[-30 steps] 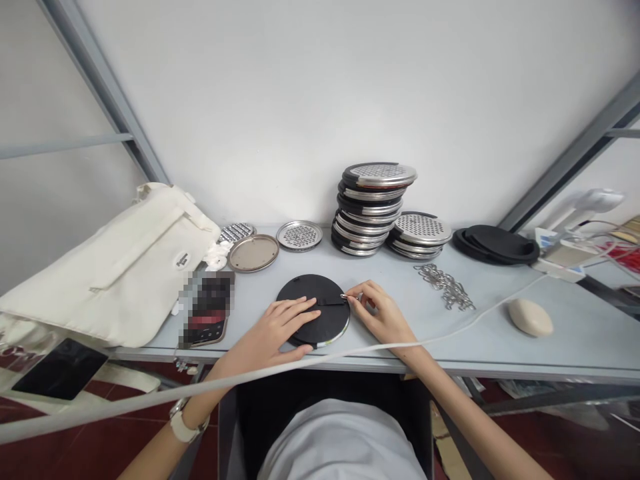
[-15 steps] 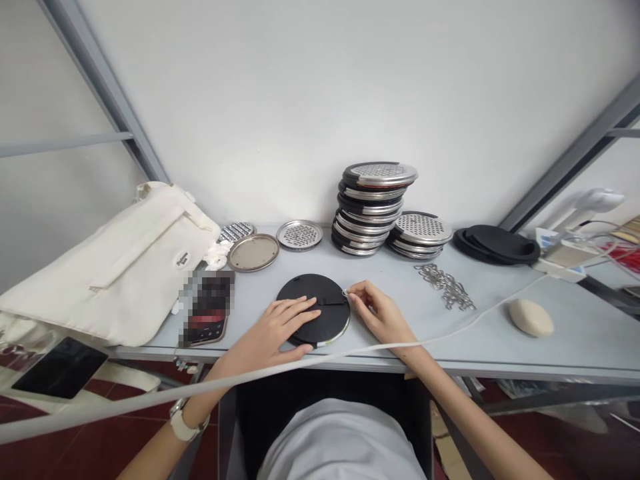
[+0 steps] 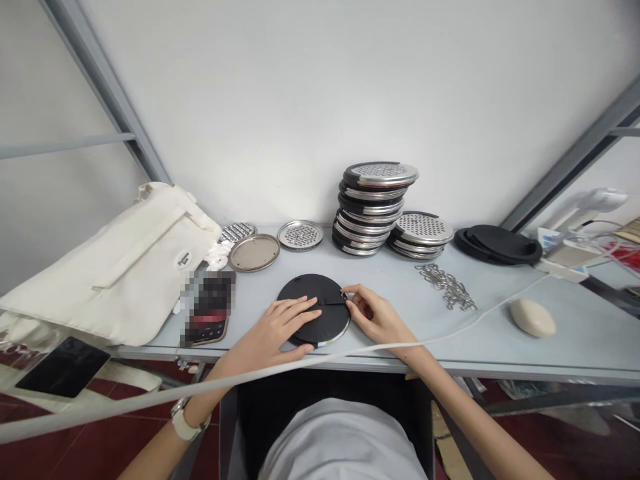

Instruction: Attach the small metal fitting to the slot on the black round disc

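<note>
A round black disc [image 3: 327,323] with a slot across its middle lies near the table's front edge; a thin shiny rim shows at its lower right. My left hand [image 3: 277,327] rests flat on its left side, fingers stretched out. At the right edge, my right hand [image 3: 375,312] pinches a small shiny metal clip [image 3: 344,295] between thumb and index finger, right at the end of the slot. The fingertips partly hide the clip. To the right lies a loose pile of similar metal clips [image 3: 447,287].
Behind stand a tall stack of graters [image 3: 375,207] and a lower stack [image 3: 423,230]. Black discs [image 3: 495,245], a beige stone-like object [image 3: 531,317], metal grater plates [image 3: 300,235], a phone [image 3: 210,327] and a white bag [image 3: 130,267] surround the work. A white cable [image 3: 240,379] crosses in front.
My right fingers have shifted slightly at the disc's edge, turning the metal clip and pressing closer to the slot's end. My left hand and the disc have stayed in place.
</note>
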Motion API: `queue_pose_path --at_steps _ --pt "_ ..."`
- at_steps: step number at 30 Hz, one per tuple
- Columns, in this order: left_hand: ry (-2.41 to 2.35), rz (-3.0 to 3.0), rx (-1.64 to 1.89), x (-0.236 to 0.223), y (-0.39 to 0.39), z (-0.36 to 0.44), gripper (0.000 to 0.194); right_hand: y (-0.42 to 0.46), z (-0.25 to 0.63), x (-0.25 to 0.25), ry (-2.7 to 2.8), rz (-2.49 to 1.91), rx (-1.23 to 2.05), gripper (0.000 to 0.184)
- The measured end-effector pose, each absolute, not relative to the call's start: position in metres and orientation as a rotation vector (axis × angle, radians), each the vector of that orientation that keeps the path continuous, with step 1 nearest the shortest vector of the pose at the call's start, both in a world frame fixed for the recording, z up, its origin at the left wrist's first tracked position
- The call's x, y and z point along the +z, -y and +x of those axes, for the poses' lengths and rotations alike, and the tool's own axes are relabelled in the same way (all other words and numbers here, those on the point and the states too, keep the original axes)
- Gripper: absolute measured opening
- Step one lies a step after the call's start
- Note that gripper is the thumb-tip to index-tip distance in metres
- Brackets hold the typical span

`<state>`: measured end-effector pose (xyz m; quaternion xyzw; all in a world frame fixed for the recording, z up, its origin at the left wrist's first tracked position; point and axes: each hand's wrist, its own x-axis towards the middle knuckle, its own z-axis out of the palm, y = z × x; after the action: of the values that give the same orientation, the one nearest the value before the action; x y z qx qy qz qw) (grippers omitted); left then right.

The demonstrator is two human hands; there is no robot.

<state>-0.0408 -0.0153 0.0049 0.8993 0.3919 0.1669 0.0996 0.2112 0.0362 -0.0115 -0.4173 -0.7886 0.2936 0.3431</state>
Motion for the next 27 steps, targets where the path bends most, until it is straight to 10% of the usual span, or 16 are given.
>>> queue_pose_path --at_steps 27 --pt "-1.150 2.659 0.517 0.0064 0.0155 -0.0401 0.054 -0.0365 0.2123 -0.0124 2.049 -1.087 0.718 0.020"
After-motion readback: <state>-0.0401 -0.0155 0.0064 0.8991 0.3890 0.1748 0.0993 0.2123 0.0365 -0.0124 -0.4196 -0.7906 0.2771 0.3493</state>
